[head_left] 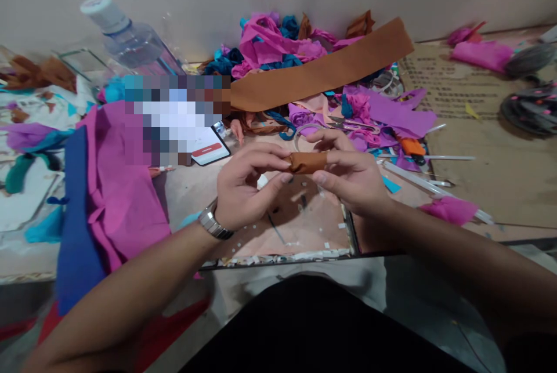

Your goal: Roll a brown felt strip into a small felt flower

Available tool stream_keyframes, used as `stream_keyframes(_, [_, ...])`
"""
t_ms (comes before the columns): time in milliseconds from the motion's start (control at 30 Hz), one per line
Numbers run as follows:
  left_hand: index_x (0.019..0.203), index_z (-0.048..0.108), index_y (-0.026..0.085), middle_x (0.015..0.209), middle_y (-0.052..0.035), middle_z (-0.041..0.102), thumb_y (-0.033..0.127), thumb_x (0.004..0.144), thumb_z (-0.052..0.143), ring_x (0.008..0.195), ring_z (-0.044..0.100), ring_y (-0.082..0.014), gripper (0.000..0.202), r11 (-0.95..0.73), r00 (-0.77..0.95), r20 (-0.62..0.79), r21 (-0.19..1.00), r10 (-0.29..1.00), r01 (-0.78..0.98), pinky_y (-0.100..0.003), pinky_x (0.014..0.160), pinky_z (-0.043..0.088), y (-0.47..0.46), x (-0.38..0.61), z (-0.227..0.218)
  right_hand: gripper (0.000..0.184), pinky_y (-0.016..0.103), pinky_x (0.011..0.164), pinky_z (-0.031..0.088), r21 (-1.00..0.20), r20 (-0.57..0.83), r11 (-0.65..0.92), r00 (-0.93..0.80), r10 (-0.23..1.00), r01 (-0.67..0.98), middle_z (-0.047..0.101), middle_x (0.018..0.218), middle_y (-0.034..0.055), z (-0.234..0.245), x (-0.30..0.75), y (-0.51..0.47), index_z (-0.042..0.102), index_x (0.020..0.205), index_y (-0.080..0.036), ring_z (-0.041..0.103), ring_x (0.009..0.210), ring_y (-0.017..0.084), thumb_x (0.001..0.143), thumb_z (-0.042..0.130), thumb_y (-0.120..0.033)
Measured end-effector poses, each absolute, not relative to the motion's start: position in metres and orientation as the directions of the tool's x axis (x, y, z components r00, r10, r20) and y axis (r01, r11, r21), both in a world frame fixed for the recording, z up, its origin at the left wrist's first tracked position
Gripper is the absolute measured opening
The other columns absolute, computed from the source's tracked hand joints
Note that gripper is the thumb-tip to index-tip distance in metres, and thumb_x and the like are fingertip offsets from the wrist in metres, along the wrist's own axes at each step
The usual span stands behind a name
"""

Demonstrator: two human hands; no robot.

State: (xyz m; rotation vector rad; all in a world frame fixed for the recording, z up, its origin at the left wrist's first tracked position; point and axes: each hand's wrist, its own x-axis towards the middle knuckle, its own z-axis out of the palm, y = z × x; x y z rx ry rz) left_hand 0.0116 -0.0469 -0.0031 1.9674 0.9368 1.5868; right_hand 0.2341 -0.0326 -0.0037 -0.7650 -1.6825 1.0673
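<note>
Both hands meet over the middle of the table on a small rolled piece of brown paper [308,162]. My left hand [246,184], with a metal watch [213,222] on the wrist, pinches the roll's left end between thumb and fingers. My right hand [348,173] wraps its fingers round the roll's right end. Beneath the hands lies a pale pink sheet [300,231] dotted with small paper scraps. A long brown paper strip [322,74] lies just beyond the hands.
Magenta paper [117,187] and blue paper [73,216] lie at the left. A phone [209,147] and a plastic bottle [130,39] are at the back left. Crumpled pink, purple and teal paper [278,42] is heaped by the wall. Scissors [352,125] and sticks [435,187] lie at the right.
</note>
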Motion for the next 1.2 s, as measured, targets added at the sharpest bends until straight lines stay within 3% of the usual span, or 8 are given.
stream_keyframes(200, [0.101,0.074,0.027,0.107,-0.0058,0.077,0.030,0.090,0.081,0.104,0.072,-0.0228,0.013,-0.648,0.124,0.640,0.720,0.758,0.247,-0.044,0.093,0.061,-0.046,0.011,-0.006,0.024,0.048,0.111,0.050,-0.937,0.347,0.346,-0.256,0.902,-0.050,0.064,0.117,0.0061,-0.004,0.229,-0.033,0.076,0.075,-0.025,0.060,0.117,0.024,0.089,0.082,-0.043])
stream_keyframes(467, [0.099,0.074,0.023,0.104,-0.0058,0.076,0.024,0.088,0.082,0.101,0.071,-0.0194,0.014,-0.603,0.111,0.594,0.770,0.797,0.207,-0.037,0.090,0.062,-0.046,0.011,-0.011,0.028,0.037,0.091,0.052,-0.946,0.316,0.323,-0.220,0.923,-0.002,0.064,0.099,0.0044,-0.008,0.228,-0.029,0.074,0.074,-0.022,0.062,0.099,0.019,0.091,0.081,-0.044])
stream_keyframes(767, [0.105,0.075,0.022,0.108,-0.0067,0.077,0.023,0.087,0.084,0.106,0.073,-0.0192,0.020,-0.533,0.088,0.526,0.839,0.846,0.110,-0.035,0.094,0.062,-0.045,0.012,-0.015,0.031,0.038,0.088,0.055,-0.958,0.286,0.286,-0.187,0.940,-0.025,0.064,0.098,0.0046,-0.008,0.227,-0.028,0.070,0.076,-0.023,0.064,0.096,0.020,0.089,0.082,-0.048])
stream_keyframes(900, [0.109,0.076,0.022,0.109,-0.0068,0.077,0.020,0.087,0.083,0.108,0.073,-0.0182,0.023,-0.534,0.107,0.525,0.839,0.844,0.103,-0.033,0.096,0.062,-0.043,0.011,-0.018,0.027,0.032,0.083,0.056,-0.952,0.304,0.292,-0.185,0.934,-0.090,0.063,0.100,0.0018,-0.011,0.230,-0.026,0.065,0.094,-0.025,0.062,0.089,0.016,0.089,0.083,-0.044])
stream_keyframes(1033, [0.108,0.077,0.023,0.110,-0.0069,0.078,0.018,0.087,0.083,0.110,0.073,-0.0186,0.022,-0.544,0.135,0.530,0.833,0.837,0.101,-0.034,0.098,0.062,-0.043,0.010,-0.019,0.042,0.029,0.082,0.058,-0.968,0.247,0.245,-0.331,0.911,-0.048,0.065,0.117,0.0029,-0.009,0.233,-0.028,0.063,0.120,-0.027,0.068,0.097,0.016,0.087,0.086,-0.040])
stream_keyframes(1200, [0.107,0.077,0.022,0.116,-0.0087,0.079,0.023,0.089,0.082,0.112,0.074,-0.0204,0.019,-0.494,0.144,0.479,0.864,0.866,0.098,-0.035,0.096,0.064,-0.046,0.011,-0.018,0.025,0.026,0.068,0.054,-0.961,0.205,0.254,-0.332,0.921,0.110,0.073,0.098,0.0036,-0.003,0.233,-0.029,0.073,0.106,-0.020,0.068,0.081,0.015,0.091,0.081,-0.039])
